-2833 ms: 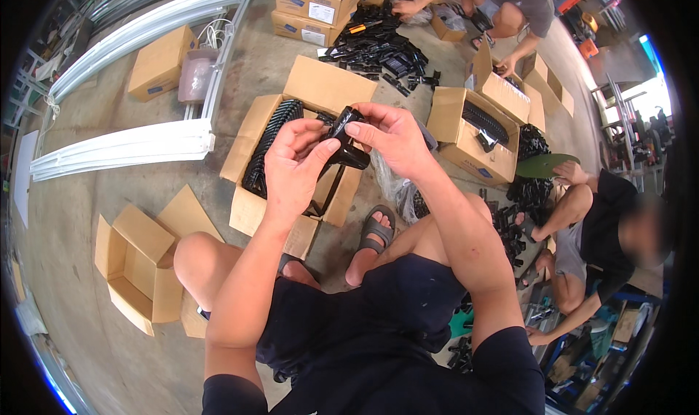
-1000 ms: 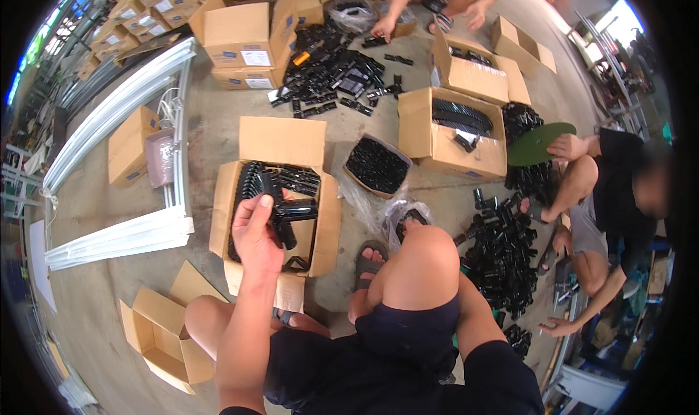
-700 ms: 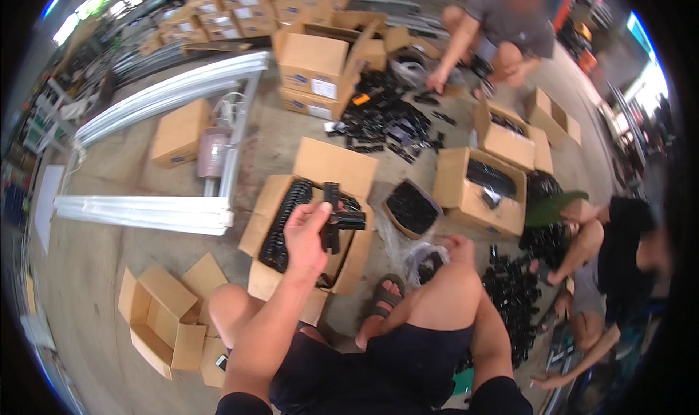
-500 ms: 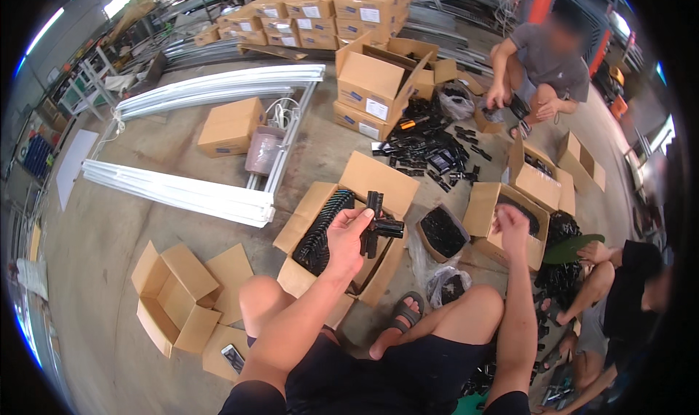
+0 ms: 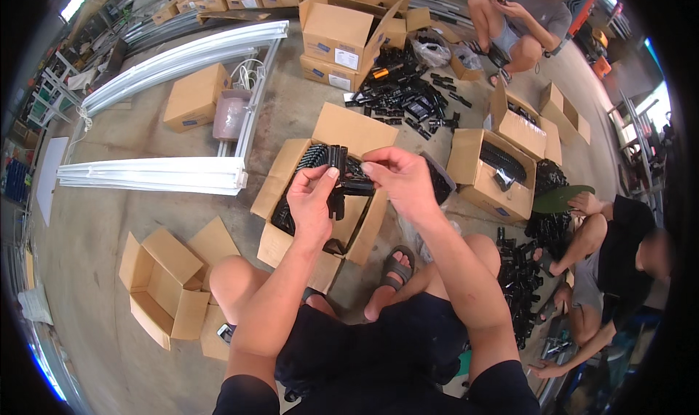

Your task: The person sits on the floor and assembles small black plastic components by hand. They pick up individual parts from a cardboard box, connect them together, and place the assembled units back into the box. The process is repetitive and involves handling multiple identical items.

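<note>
Over an open carton, my left hand (image 5: 312, 196) grips a black cross-shaped fitting (image 5: 338, 159) between thumb and fingers. One arm of the fitting stands upward and another points right. Close to its right side, my right hand (image 5: 402, 180) has thumb and forefinger pinched together; whatever they hold is too small to make out. Below both hands, the open cardboard box (image 5: 355, 126) contains rows of black parts (image 5: 287, 210) along its left side. A grey tub of black pieces (image 5: 440, 180) is partly hidden behind my right hand.
An empty carton (image 5: 156, 309) lies open at left, beside a phone (image 5: 226, 333). Loose black fittings (image 5: 415, 98) are heaped beyond the box, with more (image 5: 515, 287) by my right knee. Another open carton (image 5: 466, 169) stands at right. Two co-workers (image 5: 535, 18) sit at the far and near right.
My right hand has moved left from above the right-hand carton to the fitting, its fingers pinched. My left hand still holds the fitting. The whole view has shifted.
</note>
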`<state>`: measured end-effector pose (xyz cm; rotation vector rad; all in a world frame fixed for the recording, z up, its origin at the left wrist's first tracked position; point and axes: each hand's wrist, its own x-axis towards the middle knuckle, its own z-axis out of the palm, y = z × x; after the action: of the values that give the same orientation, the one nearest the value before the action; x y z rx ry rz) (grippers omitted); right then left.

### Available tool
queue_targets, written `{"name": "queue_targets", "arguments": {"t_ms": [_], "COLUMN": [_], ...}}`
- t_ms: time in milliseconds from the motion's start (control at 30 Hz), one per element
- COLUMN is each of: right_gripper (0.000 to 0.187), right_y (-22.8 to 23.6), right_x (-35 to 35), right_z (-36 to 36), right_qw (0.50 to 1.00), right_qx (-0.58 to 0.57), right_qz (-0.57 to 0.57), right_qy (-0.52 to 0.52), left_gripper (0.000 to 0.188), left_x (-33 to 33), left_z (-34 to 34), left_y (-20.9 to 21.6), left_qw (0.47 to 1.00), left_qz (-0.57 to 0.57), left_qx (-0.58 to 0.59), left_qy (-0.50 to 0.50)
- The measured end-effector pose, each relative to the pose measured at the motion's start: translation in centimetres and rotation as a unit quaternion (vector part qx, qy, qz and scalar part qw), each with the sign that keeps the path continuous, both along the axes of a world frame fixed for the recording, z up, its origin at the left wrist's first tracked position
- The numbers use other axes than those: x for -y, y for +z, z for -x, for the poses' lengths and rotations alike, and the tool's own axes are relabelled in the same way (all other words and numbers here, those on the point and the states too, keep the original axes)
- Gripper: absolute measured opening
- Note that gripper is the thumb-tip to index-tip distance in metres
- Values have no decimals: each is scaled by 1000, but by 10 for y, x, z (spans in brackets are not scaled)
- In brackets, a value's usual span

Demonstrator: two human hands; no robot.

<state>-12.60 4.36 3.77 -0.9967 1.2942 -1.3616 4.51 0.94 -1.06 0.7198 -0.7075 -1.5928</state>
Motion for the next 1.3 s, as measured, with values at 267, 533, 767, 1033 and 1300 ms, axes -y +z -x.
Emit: {"name": "queue_targets", "arguments": {"t_ms": [267,533,767,1033,1300], "right_gripper": [12,15,16,19,18], "right_y": [-29,-39,-42,-37,-31], "right_x": [20,28,30,23,20], "right_z": [-12,-12,-7,-9,-5], "right_qw": [994,987,990,996,987], "right_qx": [87,130,81,-6,-151], "right_qz": [-61,-93,-109,-73,-56], "right_qy": [-31,-24,-32,-42,-8], "left_gripper": [15,15,16,16,17], "left_x": [3,10,12,12,8], "left_z": [2,8,13,15,12], "left_y": [-11,-15,-22,-20,-14], "left_qw": [999,998,998,997,996], "left_qz": [16,15,17,30,29], "left_qx": [33,51,54,70,85], "left_qy": [27,28,21,25,23]}}
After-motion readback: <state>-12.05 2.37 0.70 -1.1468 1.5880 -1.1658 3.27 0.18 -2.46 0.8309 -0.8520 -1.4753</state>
